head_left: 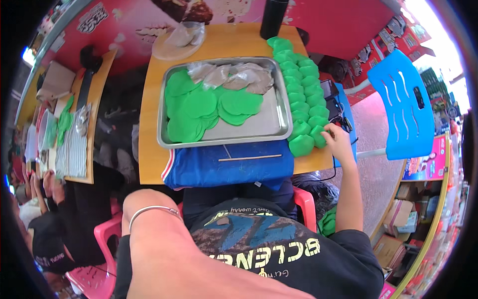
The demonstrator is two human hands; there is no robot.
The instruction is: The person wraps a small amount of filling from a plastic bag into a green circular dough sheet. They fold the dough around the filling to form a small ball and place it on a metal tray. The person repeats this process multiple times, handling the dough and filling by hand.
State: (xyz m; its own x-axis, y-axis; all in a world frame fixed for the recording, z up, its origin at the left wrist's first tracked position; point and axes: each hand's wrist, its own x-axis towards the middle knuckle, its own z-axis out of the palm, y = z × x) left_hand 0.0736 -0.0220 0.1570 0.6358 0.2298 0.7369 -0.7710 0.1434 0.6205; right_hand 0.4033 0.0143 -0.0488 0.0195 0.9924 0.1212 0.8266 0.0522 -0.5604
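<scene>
At the front right corner of the wooden table, my right hand (337, 141) has its fingertips closed at the edge of a green rounded, folded piece (317, 135). That piece is at the near end of rows of similar overlapping green pieces (299, 82). My left arm crosses the lower foreground with a silver bangle at the wrist; of my left hand (149, 200) only the part beyond the bangle shows, fingers hidden. A metal tray (224, 143) in the middle holds flat green round sheets (200, 103) and clear plastic bags (231, 77) with brownish contents.
A thin wooden stick (250, 158) lies on blue cloth (219, 172) before the tray. Behind stand a dark cylinder (273, 19) and a round board (162, 49) with a plastic bag. A blue chair (406, 109) is on the right. Other people's hands (48, 183) are at the left table.
</scene>
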